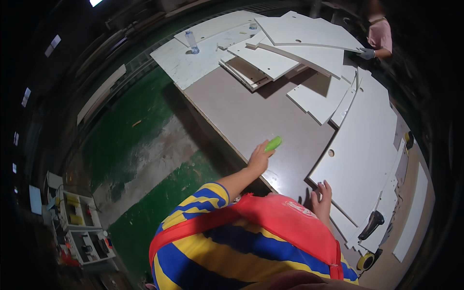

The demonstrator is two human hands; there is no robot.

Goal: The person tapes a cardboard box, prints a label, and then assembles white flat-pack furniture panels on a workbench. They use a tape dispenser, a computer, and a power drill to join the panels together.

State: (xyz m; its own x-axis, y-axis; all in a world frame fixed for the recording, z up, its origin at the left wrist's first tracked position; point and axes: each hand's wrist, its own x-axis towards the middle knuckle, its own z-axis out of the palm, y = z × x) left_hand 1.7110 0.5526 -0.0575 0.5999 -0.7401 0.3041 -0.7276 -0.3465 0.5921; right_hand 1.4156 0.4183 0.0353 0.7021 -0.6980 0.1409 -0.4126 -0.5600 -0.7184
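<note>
My left hand (259,158) is closed around a small bright green oblong thing (273,143), held over the grey-brown tabletop (227,104); its exact kind does not show. My right hand (322,197) is close to my body, at the near left edge of a large white panel (360,150). Its fingers are apart, with nothing seen in them. Whether they touch the panel's edge I cannot tell. The panel has a round hole and lies on other white boards.
Several white panels (309,31) lie stacked askew at the far side, where a co-worker's gloved hand (367,53) touches one. A clear bottle (192,42) stands far left. A black-handled tool (372,224) and yellow tape roll (366,261) lie right. Shelved bins (79,212) stand lower left.
</note>
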